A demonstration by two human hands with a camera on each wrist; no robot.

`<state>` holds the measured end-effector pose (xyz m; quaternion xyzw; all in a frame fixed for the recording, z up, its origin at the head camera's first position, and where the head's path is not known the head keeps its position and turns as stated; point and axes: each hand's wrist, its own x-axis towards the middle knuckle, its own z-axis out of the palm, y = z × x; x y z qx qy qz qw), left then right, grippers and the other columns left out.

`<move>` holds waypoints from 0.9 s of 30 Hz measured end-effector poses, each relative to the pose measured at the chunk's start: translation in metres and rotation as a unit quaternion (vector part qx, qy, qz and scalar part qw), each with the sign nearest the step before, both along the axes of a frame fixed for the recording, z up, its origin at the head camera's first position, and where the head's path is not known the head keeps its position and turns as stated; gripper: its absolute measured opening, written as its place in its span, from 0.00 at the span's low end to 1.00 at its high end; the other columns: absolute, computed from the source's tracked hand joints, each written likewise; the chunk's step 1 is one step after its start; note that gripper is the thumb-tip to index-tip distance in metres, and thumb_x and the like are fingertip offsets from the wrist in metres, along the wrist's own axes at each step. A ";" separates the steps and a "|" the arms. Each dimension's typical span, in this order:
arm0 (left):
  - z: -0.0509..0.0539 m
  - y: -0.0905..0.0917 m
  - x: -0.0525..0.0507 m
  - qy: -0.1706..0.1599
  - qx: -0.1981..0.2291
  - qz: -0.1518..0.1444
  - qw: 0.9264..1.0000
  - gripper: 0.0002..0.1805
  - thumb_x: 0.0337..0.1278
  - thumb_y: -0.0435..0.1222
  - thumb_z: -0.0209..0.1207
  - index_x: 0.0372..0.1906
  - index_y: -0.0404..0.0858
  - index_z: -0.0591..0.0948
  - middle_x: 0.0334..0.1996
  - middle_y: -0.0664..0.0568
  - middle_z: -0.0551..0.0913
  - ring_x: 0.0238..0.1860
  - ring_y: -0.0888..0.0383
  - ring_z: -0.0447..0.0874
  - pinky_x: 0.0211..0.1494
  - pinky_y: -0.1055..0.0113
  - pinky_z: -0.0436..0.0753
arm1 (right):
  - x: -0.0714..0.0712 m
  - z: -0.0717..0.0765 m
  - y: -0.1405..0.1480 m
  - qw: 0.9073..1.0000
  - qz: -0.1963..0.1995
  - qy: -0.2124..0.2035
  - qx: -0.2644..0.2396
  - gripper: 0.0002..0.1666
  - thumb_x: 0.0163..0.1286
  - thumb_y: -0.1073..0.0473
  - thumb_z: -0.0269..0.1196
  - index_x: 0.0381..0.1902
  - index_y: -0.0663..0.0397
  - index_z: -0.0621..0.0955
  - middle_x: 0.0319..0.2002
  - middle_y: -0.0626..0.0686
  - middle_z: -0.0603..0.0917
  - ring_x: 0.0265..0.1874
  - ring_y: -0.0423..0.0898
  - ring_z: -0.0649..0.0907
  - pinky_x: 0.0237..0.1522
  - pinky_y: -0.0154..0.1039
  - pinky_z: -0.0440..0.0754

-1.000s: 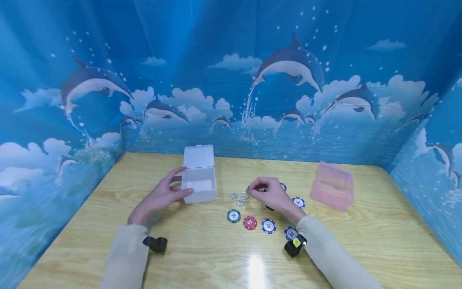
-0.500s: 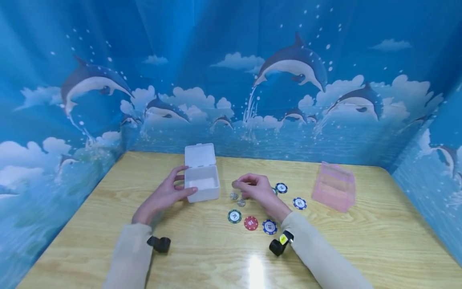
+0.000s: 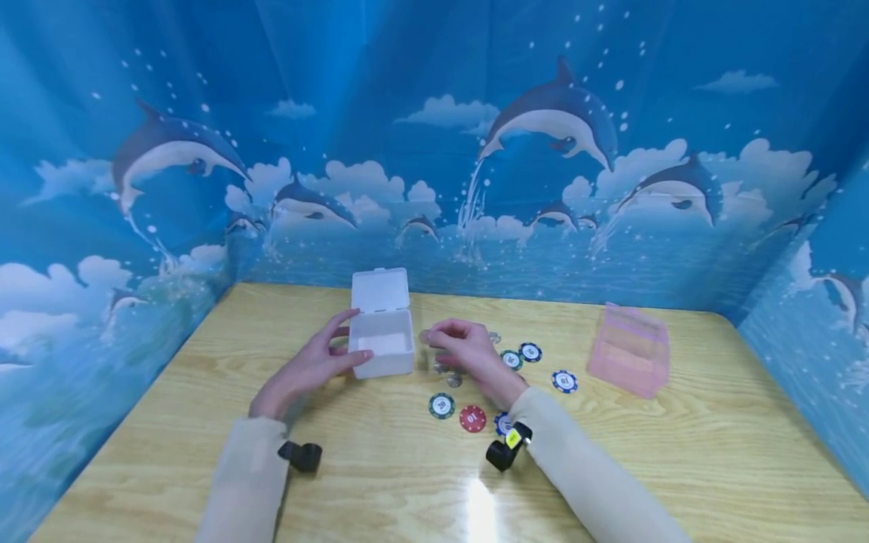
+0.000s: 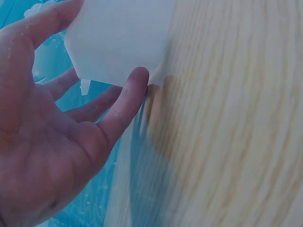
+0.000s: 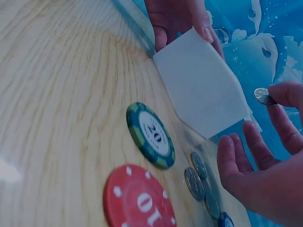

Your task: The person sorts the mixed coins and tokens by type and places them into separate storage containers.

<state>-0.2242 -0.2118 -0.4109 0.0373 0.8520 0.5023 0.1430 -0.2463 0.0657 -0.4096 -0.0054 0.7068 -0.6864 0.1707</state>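
A white plastic box [image 3: 384, 365] stands on the wooden table with its hinged lid [image 3: 380, 289] tipped back. My left hand [image 3: 308, 371] grips its left side, the thumb at the front and the fingers spread toward the back. Between thumb and index finger, my right hand [image 3: 470, 353] pinches a silver coin [image 5: 264, 96] just to the right of the box, the other fingers apart from it. Beneath that hand lie several loose coins [image 5: 194, 183], partly hidden in the head view.
Poker chips lie around the right forearm: a green chip [image 3: 441, 406], a red chip [image 3: 472, 418], a blue chip [image 3: 565, 381] and several more. Farther right is a pink translucent container [image 3: 628, 350]. A dolphin-print curtain [image 3: 434, 151] encloses the table's back and sides.
My right hand has lifted a coin from the group and carried it left toward the box. The box, with my left hand on it, has shifted slightly right in view.
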 end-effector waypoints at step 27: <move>0.004 0.001 -0.001 -0.031 0.037 0.010 0.999 0.52 0.64 0.49 0.68 0.83 0.55 0.47 0.79 0.36 0.56 0.73 0.34 0.69 0.62 0.50 0.84 | -0.004 -0.002 -0.032 0.997 0.004 -0.033 -0.067 0.17 0.67 0.56 0.70 0.50 0.54 0.82 0.48 0.52 0.83 0.53 0.53 0.85 0.51 0.46 0.89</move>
